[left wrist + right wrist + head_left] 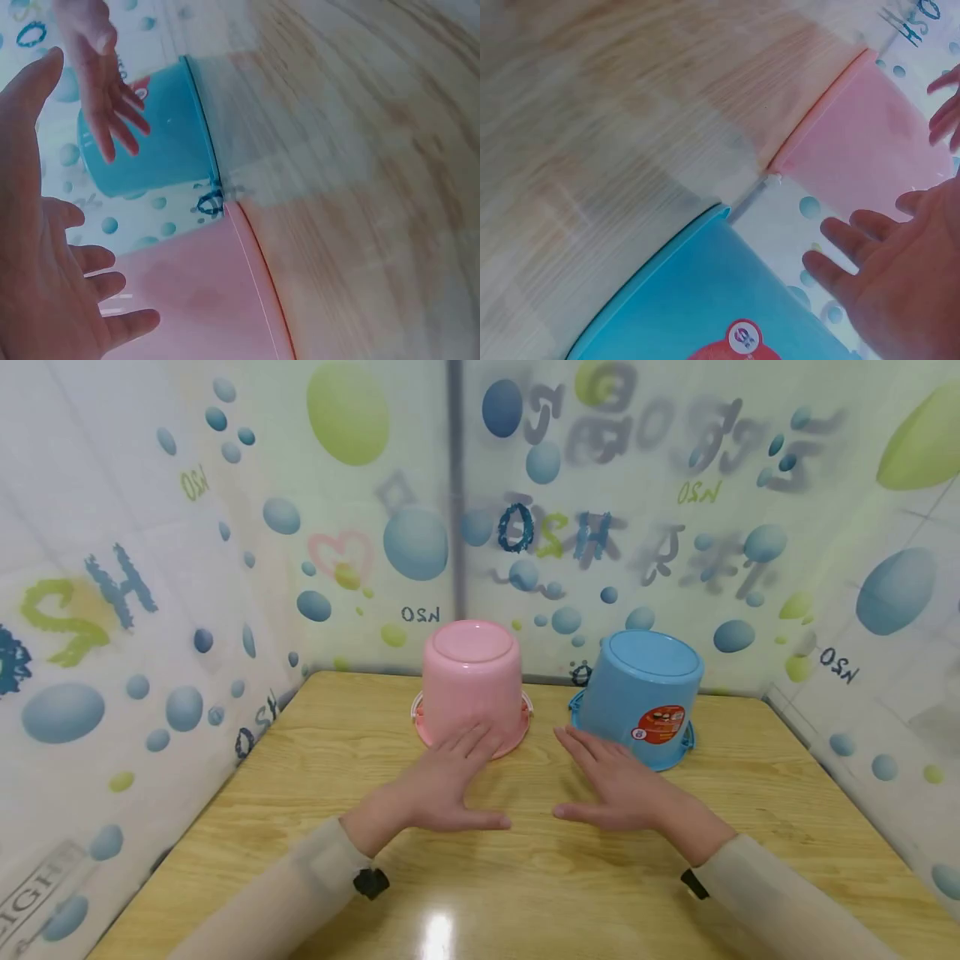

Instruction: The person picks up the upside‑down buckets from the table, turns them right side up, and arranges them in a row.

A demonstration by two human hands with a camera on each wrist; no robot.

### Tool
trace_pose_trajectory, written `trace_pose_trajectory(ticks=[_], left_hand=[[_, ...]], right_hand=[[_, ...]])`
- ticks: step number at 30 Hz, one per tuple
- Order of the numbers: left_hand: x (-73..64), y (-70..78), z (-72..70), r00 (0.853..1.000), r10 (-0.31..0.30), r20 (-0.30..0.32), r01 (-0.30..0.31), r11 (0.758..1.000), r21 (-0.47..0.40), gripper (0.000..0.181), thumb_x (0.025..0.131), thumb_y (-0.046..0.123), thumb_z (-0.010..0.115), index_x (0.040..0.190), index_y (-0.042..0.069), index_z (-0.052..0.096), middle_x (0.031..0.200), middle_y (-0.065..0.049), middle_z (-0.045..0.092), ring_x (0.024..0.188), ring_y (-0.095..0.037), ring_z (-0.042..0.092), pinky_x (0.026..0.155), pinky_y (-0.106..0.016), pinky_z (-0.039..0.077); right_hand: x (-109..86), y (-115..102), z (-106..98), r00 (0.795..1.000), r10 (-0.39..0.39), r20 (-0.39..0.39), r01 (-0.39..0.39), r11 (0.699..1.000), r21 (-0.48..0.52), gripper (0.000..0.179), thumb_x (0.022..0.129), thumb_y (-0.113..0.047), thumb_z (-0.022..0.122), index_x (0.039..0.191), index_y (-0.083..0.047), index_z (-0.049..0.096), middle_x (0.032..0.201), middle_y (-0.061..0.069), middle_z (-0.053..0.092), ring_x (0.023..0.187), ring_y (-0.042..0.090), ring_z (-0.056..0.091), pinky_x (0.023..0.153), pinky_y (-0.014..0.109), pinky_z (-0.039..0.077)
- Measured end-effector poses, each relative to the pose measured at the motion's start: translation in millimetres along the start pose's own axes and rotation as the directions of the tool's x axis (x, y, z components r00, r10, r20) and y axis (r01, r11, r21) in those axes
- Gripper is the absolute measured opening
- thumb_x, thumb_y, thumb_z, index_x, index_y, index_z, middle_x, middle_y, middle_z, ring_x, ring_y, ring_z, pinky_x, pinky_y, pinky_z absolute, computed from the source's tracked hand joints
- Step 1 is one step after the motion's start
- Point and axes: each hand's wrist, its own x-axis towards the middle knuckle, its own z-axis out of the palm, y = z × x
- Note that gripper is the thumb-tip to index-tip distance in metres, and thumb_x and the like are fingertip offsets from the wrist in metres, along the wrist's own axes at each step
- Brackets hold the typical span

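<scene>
Two buckets stand upside down at the back of the wooden table. The pink bucket (472, 681) is left of centre, its white handle low around the rim. To its right is the blue bucket (637, 693), with a red round label on its side. My left hand (446, 785) is held out in front of the pink bucket, fingers extended and thumb apart, holding nothing. My right hand (622, 785) reaches in front of the blue bucket, its fingers likewise straight. In the left wrist view, the fingers of the left hand (52, 262) overlap the pink bucket's side.
The wooden table (480, 893) has curtains (360, 527) with bubble and letter prints at its back and sides. A small black device (371, 883) is at the left cuff, and another black device (694, 883) at the right cuff.
</scene>
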Motion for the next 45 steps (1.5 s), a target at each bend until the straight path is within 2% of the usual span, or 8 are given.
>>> trace_pose_trajectory(ticks=[6,11,16,20,24,28,35,45], left_hand=[[-12.1,-20.0,-5.4,0.997,-0.066,-0.041,0.062,0.995,-0.084,0.121,0.092,0.076,0.073,0.178,0.013,0.017,0.185,-0.015,0.016,0.167,-0.040,0.029,0.128,-0.062,0.041],[-23.9,-37.9,-9.8,0.992,-0.114,-0.056,0.107,0.988,-0.110,0.120,0.092,0.075,0.074,0.178,0.014,0.017,0.185,-0.012,0.016,0.165,-0.044,0.032,0.124,-0.065,0.044],[-33.5,-56.3,-13.4,0.984,-0.170,-0.046,0.164,0.980,-0.114,0.118,0.093,0.074,0.074,0.178,0.015,0.017,0.185,-0.013,0.017,0.163,-0.049,0.034,0.121,-0.067,0.046],[-36.3,-70.6,-16.8,0.977,-0.212,-0.039,0.206,0.971,-0.121,0.117,0.094,0.072,0.074,0.178,0.017,0.015,0.184,-0.018,0.019,0.163,-0.050,0.033,0.121,-0.068,0.045],[-35.5,-85.6,-18.6,0.966,-0.258,-0.013,0.254,0.959,-0.126,0.118,0.093,0.073,0.075,0.179,0.018,0.013,0.181,-0.024,0.022,0.162,-0.051,0.034,0.121,-0.069,0.044],[-32.5,-99.8,-17.1,0.950,-0.309,0.045,0.313,0.942,-0.119,0.122,0.092,0.078,0.072,0.179,0.018,0.009,0.181,-0.027,0.022,0.161,-0.054,0.034,0.123,-0.071,0.041],[-21.7,-122.2,-10.6,0.920,-0.374,0.116,0.387,0.915,-0.115,0.127,0.090,0.082,0.071,0.179,0.023,0.003,0.182,-0.026,0.019,0.163,-0.054,0.030,0.127,-0.071,0.036],[-8.8,-141.1,-2.8,0.929,-0.339,0.149,0.362,0.916,-0.170,0.136,0.091,0.072,0.079,0.177,0.020,-0.013,0.184,-0.022,0.012,0.167,-0.051,0.022,0.133,-0.067,0.026]], right_hand=[[17.8,-2,-1,0.997,-0.016,0.070,0.006,0.990,0.138,0.113,0.097,-0.075,0.068,0.178,-0.017,0.015,0.182,0.018,0.026,0.163,0.048,0.035,0.126,0.071,0.037],[33.3,-4,-1,0.992,0.011,0.123,-0.037,0.976,0.216,0.116,0.097,-0.071,0.072,0.179,-0.019,0.009,0.182,0.019,0.022,0.165,0.050,0.029,0.128,0.072,0.033],[48.4,-1,3,0.984,0.064,0.165,-0.102,0.967,0.234,0.115,0.099,-0.063,0.075,0.179,-0.022,0.004,0.183,0.020,0.018,0.166,0.050,0.026,0.129,0.072,0.031],[63.3,2,6,0.975,0.115,0.189,-0.158,0.960,0.231,0.116,0.099,-0.062,0.076,0.179,-0.022,0.002,0.182,0.023,0.017,0.167,0.049,0.025,0.131,0.070,0.030],[78.0,6,9,0.968,0.144,0.207,-0.192,0.954,0.231,0.118,0.099,-0.063,0.075,0.179,-0.020,0.000,0.182,0.024,0.017,0.167,0.050,0.023,0.131,0.070,0.028],[89.9,12,13,0.961,0.163,0.225,-0.211,0.956,0.206,0.120,0.099,-0.067,0.072,0.179,-0.019,-0.002,0.183,0.025,0.015,0.168,0.050,0.021,0.132,0.070,0.027],[104.5,19,19,0.942,0.224,0.252,-0.278,0.938,0.206,0.122,0.096,-0.071,0.073,0.179,-0.023,-0.003,0.184,0.022,0.010,0.170,0.048,0.014,0.134,0.070,0.022],[122.4,24,23,0.938,0.245,0.246,-0.293,0.939,0.182,0.127,0.095,-0.068,0.077,0.178,-0.021,-0.008,0.185,0.020,0.008,0.171,0.045,0.011,0.136,0.066,0.017]])
